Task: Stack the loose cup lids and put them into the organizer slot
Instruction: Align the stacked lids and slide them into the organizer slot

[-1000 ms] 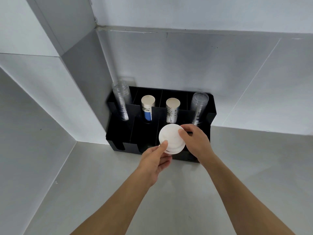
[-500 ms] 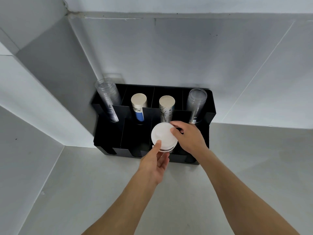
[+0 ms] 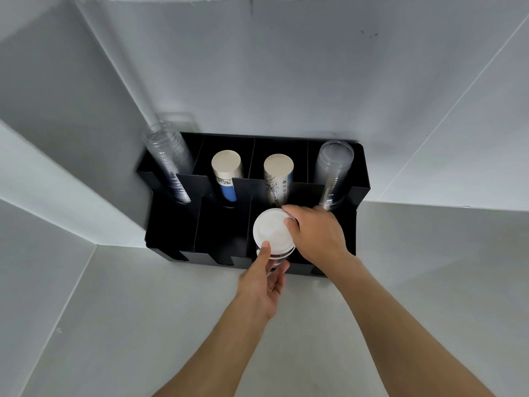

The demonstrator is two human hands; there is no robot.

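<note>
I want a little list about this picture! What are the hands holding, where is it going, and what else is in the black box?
held thing: stack of white lids
left hand: thumb on the top lid, fingers under the stack
right hand: gripping the stack's far right edge
where: over a front slot of the black organizer, third from the left
back row, ends: two stacks of clear cups
back row, middle: two stacks of paper cups
organizer stands on: grey counter, in a corner
</note>
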